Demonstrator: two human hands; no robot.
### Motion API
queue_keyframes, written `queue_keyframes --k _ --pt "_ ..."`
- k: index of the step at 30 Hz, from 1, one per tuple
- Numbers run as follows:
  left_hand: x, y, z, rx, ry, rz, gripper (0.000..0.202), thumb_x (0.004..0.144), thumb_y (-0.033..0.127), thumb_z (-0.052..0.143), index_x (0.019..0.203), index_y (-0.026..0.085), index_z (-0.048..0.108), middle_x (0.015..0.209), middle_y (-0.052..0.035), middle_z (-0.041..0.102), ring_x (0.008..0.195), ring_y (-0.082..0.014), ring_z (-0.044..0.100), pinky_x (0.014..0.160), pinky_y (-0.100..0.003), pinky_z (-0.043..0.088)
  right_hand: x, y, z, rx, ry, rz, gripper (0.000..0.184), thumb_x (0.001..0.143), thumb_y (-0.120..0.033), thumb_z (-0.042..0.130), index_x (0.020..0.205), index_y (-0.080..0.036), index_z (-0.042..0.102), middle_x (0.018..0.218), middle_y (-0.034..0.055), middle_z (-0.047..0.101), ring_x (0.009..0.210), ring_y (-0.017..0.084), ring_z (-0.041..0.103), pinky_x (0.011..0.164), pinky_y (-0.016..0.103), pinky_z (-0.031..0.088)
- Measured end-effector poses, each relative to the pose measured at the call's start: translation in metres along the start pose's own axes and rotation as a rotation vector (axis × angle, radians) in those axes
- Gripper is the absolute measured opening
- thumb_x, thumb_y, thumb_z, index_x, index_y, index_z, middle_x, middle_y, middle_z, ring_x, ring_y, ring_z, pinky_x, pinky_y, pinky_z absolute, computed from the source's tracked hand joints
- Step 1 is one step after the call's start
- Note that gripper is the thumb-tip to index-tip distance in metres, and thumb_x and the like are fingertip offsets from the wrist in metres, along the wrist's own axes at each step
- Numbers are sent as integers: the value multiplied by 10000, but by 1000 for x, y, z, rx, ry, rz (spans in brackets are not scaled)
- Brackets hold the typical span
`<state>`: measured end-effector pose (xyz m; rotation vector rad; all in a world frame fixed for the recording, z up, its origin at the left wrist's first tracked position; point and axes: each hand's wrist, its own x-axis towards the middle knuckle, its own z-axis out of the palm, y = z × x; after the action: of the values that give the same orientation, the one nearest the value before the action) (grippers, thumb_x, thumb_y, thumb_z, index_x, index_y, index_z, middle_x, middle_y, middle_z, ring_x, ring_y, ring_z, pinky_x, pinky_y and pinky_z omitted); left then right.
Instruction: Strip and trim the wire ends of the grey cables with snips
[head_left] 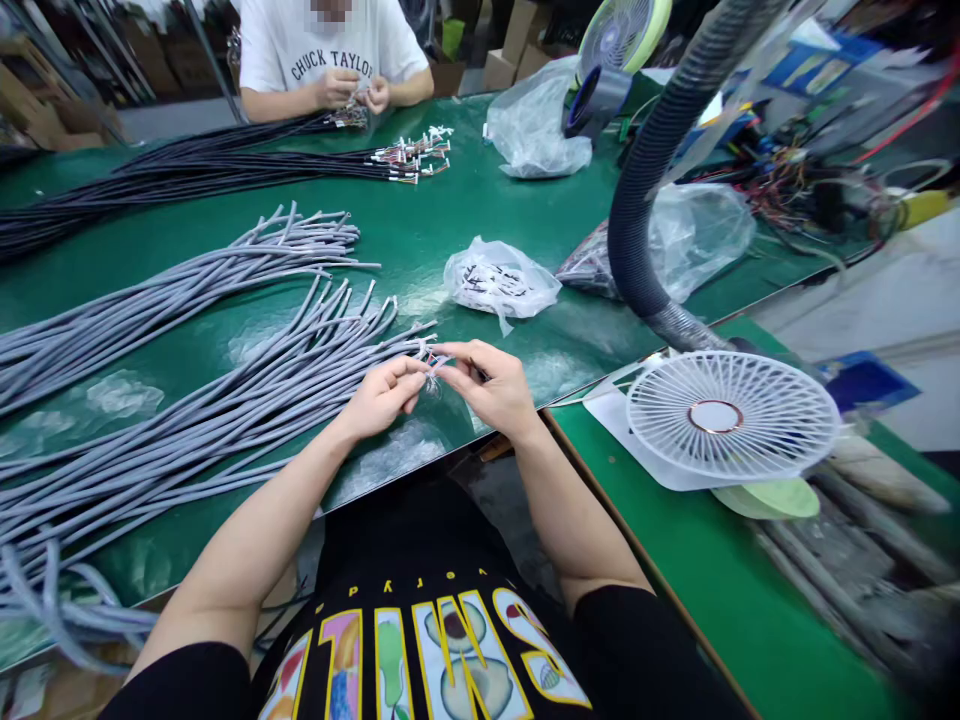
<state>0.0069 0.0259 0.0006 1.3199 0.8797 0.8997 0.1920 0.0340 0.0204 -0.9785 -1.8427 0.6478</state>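
At the near edge of the green table my two hands meet at the stripped end of a grey cable, where fine wires (433, 380) and a bit of red show. My left hand (384, 397) pinches this end from the left, thumb against forefinger. From the other side my right hand (491, 388) is closed on the thin wires, its forefinger stretched over the top. Just left of my hands lies a large bundle of grey cables (247, 420), their cut ends pointing towards me and to the right. Which cable the wires belong to is partly hidden by my fingers.
Another grey cable bundle (187, 275) and black cables with white connectors (247, 170) lie farther back. A plastic bag of small dark and white parts (501, 282) sits beyond my hands. A white fan (731, 420) and a black hose (637, 200) stand right. A co-worker (334, 60) handles wires opposite.
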Motion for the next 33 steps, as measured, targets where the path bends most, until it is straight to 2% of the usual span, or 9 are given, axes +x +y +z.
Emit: queue_keyframes --k 3,7,10,13,15,21,25,28,33 --pt "1 -2 1 45 15 63 378 861 474 580 1045 144 583 512 55 520 430 -65 403 470 -201 324 -1 0 1 -80 -27 -153 124 881 -217 570 878 -195 692 808 39 646 714 129 587 667 253 480" --pt "0 -4 5 140 5 180 294 874 429 573 911 145 637 708 -21 626 648 -116 559 643 -242 452 -2 -2 0 -192 -139 -267 151 837 -135 529 861 -190 667 876 61 635 769 146 603 652 248 475" --pt "-1 -3 8 192 -21 224 295 872 425 571 823 143 639 733 -29 622 686 -130 562 682 -255 466 2 -1 1 -156 -97 -200 129 836 -140 536 760 -177 634 766 39 595 697 137 561 629 255 446" --pt "-1 -3 8 191 -14 226 298 863 430 580 795 145 636 713 -23 610 653 -121 541 648 -246 453 7 3 3 -46 -46 -77 156 845 -181 558 698 -172 609 695 13 564 630 120 515 602 255 414" --pt "0 -3 8 171 0 221 311 850 437 596 749 145 636 699 -21 597 629 -113 522 617 -240 436 9 5 5 7 -64 -11 156 836 -199 579 686 -169 607 677 2 559 608 111 499 585 249 396" --pt "2 -9 12 42 165 177 299 724 408 740 648 142 628 658 0 563 582 -88 478 555 -227 386 12 -3 8 70 -151 80 149 821 -211 597 681 -163 606 660 -10 566 603 98 483 577 236 370" --pt "4 -11 12 -84 247 114 268 680 380 779 688 146 649 595 22 556 506 -66 460 506 -210 382 8 -12 6 87 -5 153 152 811 -279 639 715 -166 604 671 -20 564 561 81 421 549 231 345" --pt "6 -11 10 -194 314 99 252 668 346 792 747 158 644 586 32 564 481 -64 477 473 -192 393 1 -13 5 68 83 230 240 782 -359 685 686 -171 572 636 -33 542 517 69 367 508 226 316" --pt "8 -13 9 -210 323 155 226 664 306 802 755 168 648 605 34 583 489 -63 509 473 -177 421 -7 -4 13 7 -53 110 227 818 -389 660 760 -172 625 667 -14 605 555 85 454 557 222 364"
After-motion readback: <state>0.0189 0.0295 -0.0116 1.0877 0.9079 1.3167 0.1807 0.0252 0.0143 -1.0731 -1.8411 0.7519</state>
